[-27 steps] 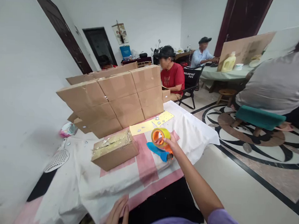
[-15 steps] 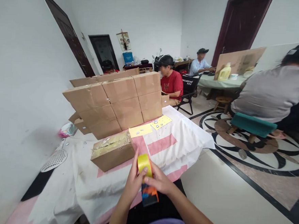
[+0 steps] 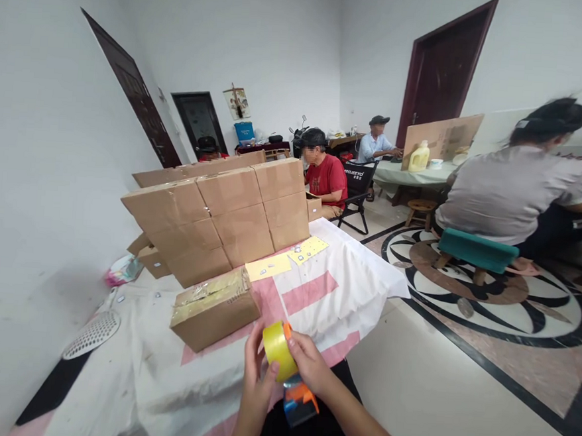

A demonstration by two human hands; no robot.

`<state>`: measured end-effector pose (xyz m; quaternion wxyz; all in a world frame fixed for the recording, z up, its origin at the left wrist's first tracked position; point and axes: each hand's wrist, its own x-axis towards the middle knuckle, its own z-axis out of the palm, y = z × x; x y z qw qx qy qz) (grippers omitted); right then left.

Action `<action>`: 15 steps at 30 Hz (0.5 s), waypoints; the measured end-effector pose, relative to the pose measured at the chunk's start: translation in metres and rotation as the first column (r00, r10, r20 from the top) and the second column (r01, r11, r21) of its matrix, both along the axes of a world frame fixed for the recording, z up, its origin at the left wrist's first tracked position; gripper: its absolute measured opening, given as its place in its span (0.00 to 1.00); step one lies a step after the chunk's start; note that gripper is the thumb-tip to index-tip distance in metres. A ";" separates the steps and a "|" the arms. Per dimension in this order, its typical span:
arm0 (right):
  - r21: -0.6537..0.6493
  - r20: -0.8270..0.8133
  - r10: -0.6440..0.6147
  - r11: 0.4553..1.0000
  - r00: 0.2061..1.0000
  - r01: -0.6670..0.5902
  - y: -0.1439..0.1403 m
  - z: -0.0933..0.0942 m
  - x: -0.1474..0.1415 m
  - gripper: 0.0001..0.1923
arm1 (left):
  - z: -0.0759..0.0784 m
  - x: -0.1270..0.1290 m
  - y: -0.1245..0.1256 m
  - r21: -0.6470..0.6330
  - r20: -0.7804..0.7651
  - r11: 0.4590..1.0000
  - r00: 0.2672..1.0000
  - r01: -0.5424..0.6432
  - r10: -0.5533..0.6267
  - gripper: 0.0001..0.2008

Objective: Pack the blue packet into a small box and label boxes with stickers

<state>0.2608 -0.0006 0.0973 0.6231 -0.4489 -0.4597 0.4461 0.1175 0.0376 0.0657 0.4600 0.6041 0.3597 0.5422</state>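
Observation:
Between my hands, over my lap at the table's front edge, is a tape dispenser (image 3: 299, 399) with orange, blue and black parts and a wide roll of yellow tape (image 3: 278, 350). My left hand (image 3: 259, 368) is closed on the roll's left side, its thumb pressed to the yellow surface. From the right, my right hand (image 3: 309, 364) grips the dispenser by the orange part beside the roll; some of its fingers are hidden. Just beyond my hands lies a taped cardboard box (image 3: 218, 326) on the cloth-covered table (image 3: 160, 375).
Stacked cardboard boxes (image 3: 244, 215) form a wall at the table's back. Yellow sheets (image 3: 270, 267) lie before them, and a perforated white scoop-like thing (image 3: 94, 334) is at left. A person in red (image 3: 326, 180) sits behind; another in grey (image 3: 502, 186) sits at right.
My view has tilted up slightly. The tape roll has turned, showing more of its yellow side, and my right hand has shifted up to its orange part.

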 end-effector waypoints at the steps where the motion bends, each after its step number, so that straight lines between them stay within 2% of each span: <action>1: -0.006 -0.018 -0.019 1.000 1.000 0.019 0.000 0.001 -0.001 0.35 | -0.005 -0.001 -0.004 -0.005 0.009 0.997 0.997 -0.071 0.071 0.35; 3: -0.015 -0.060 -0.040 0.999 0.997 0.039 -0.001 0.004 -0.004 0.38 | -0.012 -0.002 -0.012 -0.028 -0.022 0.989 0.989 -0.148 0.148 0.29; 5: -0.004 -0.088 -0.037 0.999 0.995 0.037 -0.002 0.006 -0.008 0.39 | -0.012 -0.003 -0.018 -0.029 -0.043 0.987 0.987 -0.157 0.156 0.25; 10: 0.049 -0.141 0.056 0.998 0.989 -0.049 -0.004 0.007 -0.018 0.37 | 0.000 -0.011 -0.017 0.020 -0.051 0.998 0.997 -0.065 0.066 0.26; 15: 0.093 -0.107 0.099 0.992 0.989 -0.089 -0.009 0.008 -0.017 0.35 | 0.000 -0.017 -0.010 0.040 -0.089 0.999 0.996 0.031 -0.027 0.27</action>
